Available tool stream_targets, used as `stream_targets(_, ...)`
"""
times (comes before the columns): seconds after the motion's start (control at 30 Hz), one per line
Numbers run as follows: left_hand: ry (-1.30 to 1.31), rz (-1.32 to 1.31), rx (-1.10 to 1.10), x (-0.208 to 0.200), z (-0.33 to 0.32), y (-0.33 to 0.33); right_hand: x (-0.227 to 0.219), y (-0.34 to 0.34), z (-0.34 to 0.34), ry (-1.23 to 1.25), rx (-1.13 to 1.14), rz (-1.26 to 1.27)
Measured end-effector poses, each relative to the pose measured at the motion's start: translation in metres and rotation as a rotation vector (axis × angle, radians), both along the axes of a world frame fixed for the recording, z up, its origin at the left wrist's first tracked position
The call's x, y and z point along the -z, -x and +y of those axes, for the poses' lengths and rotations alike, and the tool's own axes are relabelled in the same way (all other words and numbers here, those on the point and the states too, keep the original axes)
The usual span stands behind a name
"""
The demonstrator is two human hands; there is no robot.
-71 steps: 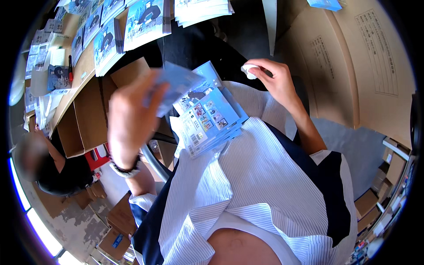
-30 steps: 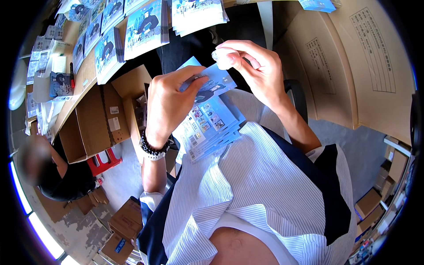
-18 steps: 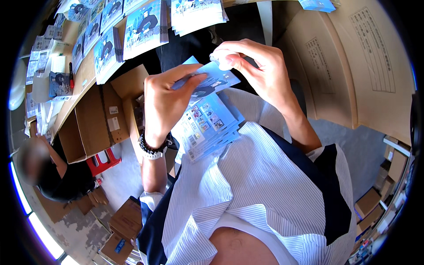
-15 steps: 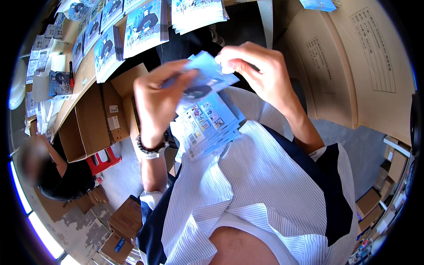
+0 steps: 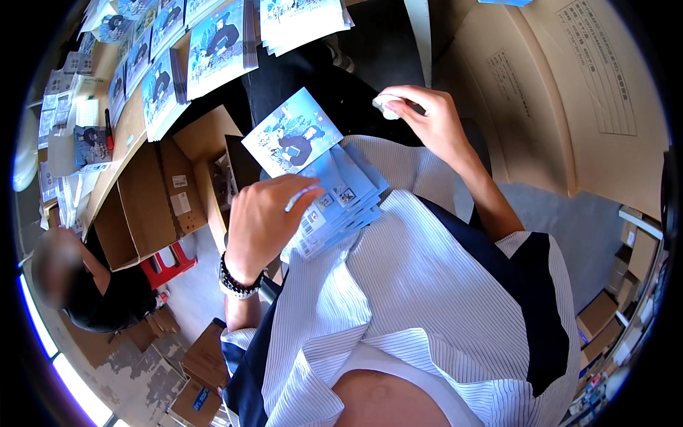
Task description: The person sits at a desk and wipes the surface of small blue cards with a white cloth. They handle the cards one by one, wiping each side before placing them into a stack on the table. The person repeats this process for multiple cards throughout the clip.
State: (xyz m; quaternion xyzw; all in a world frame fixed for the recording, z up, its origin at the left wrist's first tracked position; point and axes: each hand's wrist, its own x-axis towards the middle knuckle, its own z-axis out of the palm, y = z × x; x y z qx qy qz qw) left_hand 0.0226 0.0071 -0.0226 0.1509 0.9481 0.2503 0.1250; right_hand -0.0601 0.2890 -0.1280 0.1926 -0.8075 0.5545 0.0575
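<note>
My left hand (image 5: 269,213), with a dark bracelet and a watch at its wrist, is over the left edge of a fanned stack of blue packets (image 5: 341,174) against my shirt front. Its thumb and forefinger are curved, with a pale blue gap between them; nothing shows held there. Just beyond the stack is a square illustrated packet (image 5: 293,135), picture side up, a dark-clad figure on it; its near corner overlaps the stack. To the right, my right hand (image 5: 434,121) is raised and pinches a small white thing (image 5: 387,106) whose kind I cannot make out.
Stacks of illustrated packets (image 5: 217,46) line the table edge ahead. An open cardboard box (image 5: 153,199) stands below it, near a red stool (image 5: 171,265). Large cartons (image 5: 544,99) rise at the right. Another person (image 5: 107,292) sits at the left.
My left hand has let go of the illustrated packet and drawn back to the stack. That packet now shows its picture side fully. My right hand has moved away to the right.
</note>
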Motion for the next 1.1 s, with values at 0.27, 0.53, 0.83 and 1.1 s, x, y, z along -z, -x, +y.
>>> stream_targets(0.27,0.148,0.506,-0.005,0.064,-0.002,0.065,0.012,-0.009,-0.016,0.039,-0.065,-0.081)
stream_targets(0.53,-0.109,0.306,-0.057,0.054,0.0,0.082,0.006,-0.008,-0.023,0.091,-0.091,-0.033)
stream_targets(0.83,0.037,0.371,0.063,-0.011,0.02,0.048,-0.073,0.007,-0.045,0.208,-0.128,0.214)
stream_targets(1.1,-0.103,0.256,-0.014,-0.019,0.018,0.047,-0.075,0.007,-0.049,0.116,-0.184,0.291)
